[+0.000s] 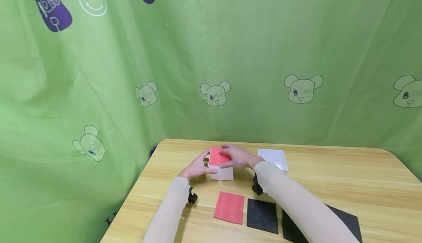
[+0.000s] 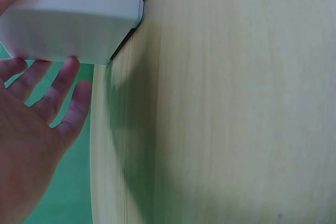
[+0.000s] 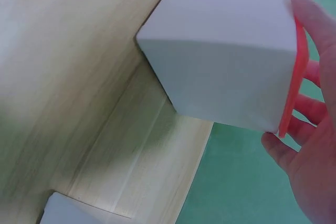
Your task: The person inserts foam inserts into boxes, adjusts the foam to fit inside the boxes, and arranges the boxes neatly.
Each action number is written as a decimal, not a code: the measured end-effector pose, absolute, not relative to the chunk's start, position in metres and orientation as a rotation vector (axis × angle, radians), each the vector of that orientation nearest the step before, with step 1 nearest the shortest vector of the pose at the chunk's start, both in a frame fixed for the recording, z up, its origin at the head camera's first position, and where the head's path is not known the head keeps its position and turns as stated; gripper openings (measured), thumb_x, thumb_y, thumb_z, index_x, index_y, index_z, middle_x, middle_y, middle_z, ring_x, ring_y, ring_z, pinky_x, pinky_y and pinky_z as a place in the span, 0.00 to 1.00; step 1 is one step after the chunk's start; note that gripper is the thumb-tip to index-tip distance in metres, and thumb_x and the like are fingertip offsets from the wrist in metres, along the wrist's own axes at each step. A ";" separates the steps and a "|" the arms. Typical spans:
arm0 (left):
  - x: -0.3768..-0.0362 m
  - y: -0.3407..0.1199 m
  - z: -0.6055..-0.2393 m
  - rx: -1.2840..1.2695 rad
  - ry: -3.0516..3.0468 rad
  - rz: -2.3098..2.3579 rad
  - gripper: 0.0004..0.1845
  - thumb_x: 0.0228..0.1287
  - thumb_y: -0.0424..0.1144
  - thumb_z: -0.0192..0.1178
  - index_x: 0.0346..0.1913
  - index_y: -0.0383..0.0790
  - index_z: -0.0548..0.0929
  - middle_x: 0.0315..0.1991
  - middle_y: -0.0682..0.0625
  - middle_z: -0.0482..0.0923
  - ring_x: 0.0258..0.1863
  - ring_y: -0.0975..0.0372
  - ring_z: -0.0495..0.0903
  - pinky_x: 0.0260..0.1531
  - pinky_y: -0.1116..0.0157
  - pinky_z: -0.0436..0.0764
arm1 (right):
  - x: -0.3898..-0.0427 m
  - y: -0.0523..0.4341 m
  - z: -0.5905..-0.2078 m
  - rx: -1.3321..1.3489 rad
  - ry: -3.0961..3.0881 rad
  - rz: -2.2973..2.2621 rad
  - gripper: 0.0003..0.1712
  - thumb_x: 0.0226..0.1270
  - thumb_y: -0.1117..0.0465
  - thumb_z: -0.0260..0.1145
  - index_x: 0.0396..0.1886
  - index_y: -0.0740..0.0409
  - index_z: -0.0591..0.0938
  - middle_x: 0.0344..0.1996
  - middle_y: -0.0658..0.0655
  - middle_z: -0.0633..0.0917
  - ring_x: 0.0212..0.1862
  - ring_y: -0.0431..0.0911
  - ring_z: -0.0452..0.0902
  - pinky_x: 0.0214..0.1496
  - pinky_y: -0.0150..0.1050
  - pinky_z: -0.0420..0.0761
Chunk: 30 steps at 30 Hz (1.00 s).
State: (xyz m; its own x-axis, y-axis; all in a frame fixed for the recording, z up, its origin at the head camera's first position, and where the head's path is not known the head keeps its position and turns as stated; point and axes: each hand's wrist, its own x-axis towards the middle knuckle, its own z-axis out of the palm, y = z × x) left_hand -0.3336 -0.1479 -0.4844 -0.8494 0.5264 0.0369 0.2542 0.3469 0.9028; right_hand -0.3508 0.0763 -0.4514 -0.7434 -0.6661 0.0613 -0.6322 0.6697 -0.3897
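Observation:
A white box (image 1: pixel 222 173) stands near the back of the table, its top covered by a red square sheet (image 1: pixel 217 157) framed by a thin white rim. My left hand (image 1: pixel 197 167) grips the box from the left, thumb on the near face and fingertips at the far side. Over the top, my right hand (image 1: pixel 241 156) holds the red sheet at its edges. In the right wrist view its thumb lies at the near edge, while the fingers reach across the red surface (image 3: pixel 299 69) and one fingertip bends over the far edge.
A second white box (image 1: pixel 272 158), open at the top, stands to the right behind the right forearm. In front lie a red square (image 1: pixel 229 208) and a black square (image 1: pixel 262 215). A larger black sheet (image 1: pixel 346 221) is partly covered by the right sleeve. A green curtain hangs behind the table.

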 end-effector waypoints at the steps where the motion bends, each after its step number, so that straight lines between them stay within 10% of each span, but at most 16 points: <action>1: -0.334 -0.148 -0.485 0.698 2.352 1.504 0.54 0.51 0.33 0.71 0.74 0.35 0.45 0.70 0.37 0.54 0.62 0.45 0.65 0.58 0.53 0.71 | -0.351 0.076 -0.452 -1.092 2.796 -0.596 0.41 0.58 0.41 0.67 0.65 0.61 0.72 0.68 0.66 0.62 0.68 0.60 0.56 0.68 0.54 0.59; 30: -0.352 -0.149 -0.511 0.644 2.405 1.482 0.56 0.50 0.37 0.73 0.75 0.42 0.45 0.70 0.41 0.56 0.62 0.50 0.67 0.58 0.57 0.71 | -0.347 0.076 -0.464 -1.226 2.861 -0.492 0.34 0.70 0.43 0.55 0.64 0.64 0.71 0.69 0.65 0.62 0.70 0.61 0.51 0.70 0.55 0.54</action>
State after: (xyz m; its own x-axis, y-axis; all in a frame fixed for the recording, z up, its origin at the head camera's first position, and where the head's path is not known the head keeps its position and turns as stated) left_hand -0.3523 -0.1494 -0.5111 -0.8730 0.4871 0.0239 0.2403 0.3871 0.8902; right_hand -0.3471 0.0760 -0.4641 -0.6971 -0.7050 0.1303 -0.7081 0.6484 -0.2797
